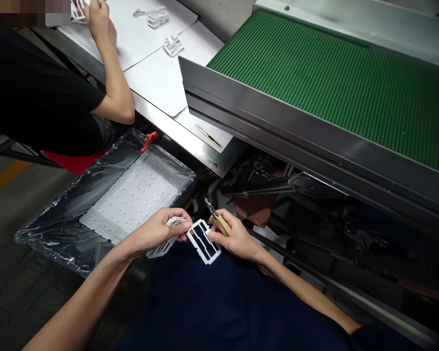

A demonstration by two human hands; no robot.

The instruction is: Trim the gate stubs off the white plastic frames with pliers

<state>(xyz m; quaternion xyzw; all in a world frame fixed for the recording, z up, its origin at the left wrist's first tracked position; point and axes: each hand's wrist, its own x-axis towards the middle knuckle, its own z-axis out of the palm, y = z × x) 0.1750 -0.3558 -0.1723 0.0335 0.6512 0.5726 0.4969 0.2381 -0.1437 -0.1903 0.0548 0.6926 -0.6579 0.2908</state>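
Observation:
My left hand [168,226] is closed on a small stack of white plastic frames [163,248], held tilted above my lap. Between my two hands is a single white plastic frame [204,242] with long slots. Its right edge is pinched by the thumb of my right hand [236,235], and its upper left corner lies close to my left fingertips; whether they touch it I cannot tell. Also in my right hand is a pair of nippers [221,224] with tan handles, their metal jaws pointing up and away from me.
A plastic-lined bin [69,200] holding rows of white parts [131,195] stands at left. Behind it, a metal-edged table [157,114] carries white sheets, a pen [209,137] and frame stacks [173,46]. A co-worker's arm [113,83] rests there. A green conveyor belt [325,83] runs along the right.

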